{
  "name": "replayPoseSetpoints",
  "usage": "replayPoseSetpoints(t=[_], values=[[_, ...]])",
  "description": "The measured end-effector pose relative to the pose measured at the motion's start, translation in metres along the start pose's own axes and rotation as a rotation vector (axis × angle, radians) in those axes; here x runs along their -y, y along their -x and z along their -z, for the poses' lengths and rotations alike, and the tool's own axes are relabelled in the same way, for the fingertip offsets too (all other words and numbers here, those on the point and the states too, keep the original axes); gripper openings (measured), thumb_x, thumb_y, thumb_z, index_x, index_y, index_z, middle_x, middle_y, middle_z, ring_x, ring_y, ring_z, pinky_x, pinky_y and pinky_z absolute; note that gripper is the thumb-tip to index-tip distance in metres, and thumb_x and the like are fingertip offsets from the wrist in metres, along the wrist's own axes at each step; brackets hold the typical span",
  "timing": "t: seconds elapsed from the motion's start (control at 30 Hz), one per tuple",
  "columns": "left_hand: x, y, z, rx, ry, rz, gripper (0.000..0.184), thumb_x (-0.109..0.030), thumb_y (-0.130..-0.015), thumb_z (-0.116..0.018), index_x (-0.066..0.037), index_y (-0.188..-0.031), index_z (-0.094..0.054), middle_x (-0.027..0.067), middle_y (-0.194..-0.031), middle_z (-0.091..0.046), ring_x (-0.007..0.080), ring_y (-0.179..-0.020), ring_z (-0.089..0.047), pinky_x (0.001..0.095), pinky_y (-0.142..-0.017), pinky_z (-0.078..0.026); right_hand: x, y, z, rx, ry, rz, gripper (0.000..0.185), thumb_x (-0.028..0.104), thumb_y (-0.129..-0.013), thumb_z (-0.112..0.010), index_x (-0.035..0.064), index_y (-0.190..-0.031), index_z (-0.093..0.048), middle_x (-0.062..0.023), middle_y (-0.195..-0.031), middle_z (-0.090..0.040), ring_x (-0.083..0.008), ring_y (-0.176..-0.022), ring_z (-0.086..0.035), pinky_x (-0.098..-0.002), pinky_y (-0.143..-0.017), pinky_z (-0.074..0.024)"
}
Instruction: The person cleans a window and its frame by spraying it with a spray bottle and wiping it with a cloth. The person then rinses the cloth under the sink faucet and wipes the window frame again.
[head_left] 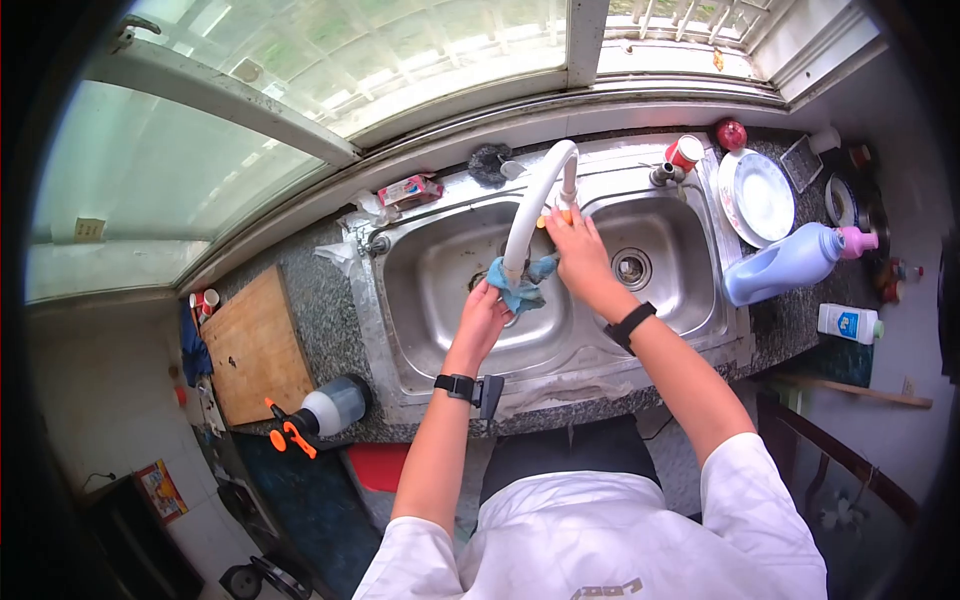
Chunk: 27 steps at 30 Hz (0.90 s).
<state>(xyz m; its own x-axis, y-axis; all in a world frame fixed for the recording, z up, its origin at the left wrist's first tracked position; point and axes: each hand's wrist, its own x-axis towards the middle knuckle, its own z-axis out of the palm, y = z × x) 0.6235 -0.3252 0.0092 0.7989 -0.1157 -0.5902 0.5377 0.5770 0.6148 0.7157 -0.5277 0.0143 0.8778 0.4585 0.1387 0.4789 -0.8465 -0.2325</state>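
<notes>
A light blue cloth (520, 296) is bunched under the spout end of the white faucet (540, 185), over the double sink. My left hand (484, 318) is closed on the cloth's left side, fingertips partly hidden by it. At the faucet's base, my right hand (582, 255) has its fingers at the orange handle (546, 219) and appears to grip it; its thumb side is partly hidden. Part of the cloth lies close to the right wrist. Whether water runs from the spout cannot be made out.
The steel sink (375, 300) has two basins. To the right stand white plates (762, 200), a lavender detergent bottle (785, 265), a white bottle (848, 323) and a red cup (684, 152). On the left are a wooden board (255, 350) and a spray bottle (335, 405). Windows rise behind.
</notes>
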Motion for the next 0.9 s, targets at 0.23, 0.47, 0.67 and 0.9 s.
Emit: replayPoseSetpoints(t=[0.23,0.47,0.67,0.9], values=[[0.007,-0.009,0.015,0.034,0.104,0.079,0.030,-0.013,-0.103,-0.037,-0.006,-0.128,-0.052,0.0082,-0.127,-0.060,0.0242,-0.111,-0.061,0.0434,-0.093,-0.049,-0.010,0.063,0.036,-0.219,-0.594,-0.282,0.027,-0.004,-0.082,-0.053,0.0045,-0.101,-0.071,-0.0103,-0.108,-0.071,-0.0297,-0.112,-0.059,-0.0432,-0.097,-0.0460],[0.008,-0.009,0.033,0.019,0.127,0.194,0.031,-0.025,-0.103,-0.041,-0.006,-0.124,-0.054,0.0095,-0.121,-0.063,0.0250,-0.107,-0.062,0.0451,-0.091,-0.050,-0.007,0.093,0.047,0.053,-0.819,-0.489,0.025,-0.001,-0.087,-0.049,0.0025,-0.097,-0.072,-0.0145,-0.092,-0.071,-0.0291,-0.091,-0.063,-0.0359,-0.084,-0.0496],[0.006,-0.010,0.017,0.009,-0.108,0.183,0.033,-0.029,-0.105,-0.042,-0.005,-0.123,-0.053,0.0090,-0.119,-0.064,0.0235,-0.109,-0.062,0.0454,-0.092,-0.050,-0.004,0.100,0.032,0.151,-0.966,-0.529,0.024,0.003,-0.089,-0.049,-0.0012,-0.100,-0.070,-0.0153,-0.091,-0.071,-0.0253,-0.082,-0.066,-0.0349,-0.078,-0.0514],[0.005,-0.015,0.020,0.016,-0.020,0.196,0.036,-0.029,-0.107,-0.034,-0.004,-0.127,-0.051,0.0122,-0.126,-0.061,0.0259,-0.117,-0.058,0.0474,-0.097,-0.048,0.020,0.087,0.001,0.454,-1.221,-0.791,0.027,0.018,-0.096,-0.054,-0.0033,-0.107,-0.067,-0.0140,-0.093,-0.073,-0.0248,-0.086,-0.068,-0.0347,-0.080,-0.0521]])
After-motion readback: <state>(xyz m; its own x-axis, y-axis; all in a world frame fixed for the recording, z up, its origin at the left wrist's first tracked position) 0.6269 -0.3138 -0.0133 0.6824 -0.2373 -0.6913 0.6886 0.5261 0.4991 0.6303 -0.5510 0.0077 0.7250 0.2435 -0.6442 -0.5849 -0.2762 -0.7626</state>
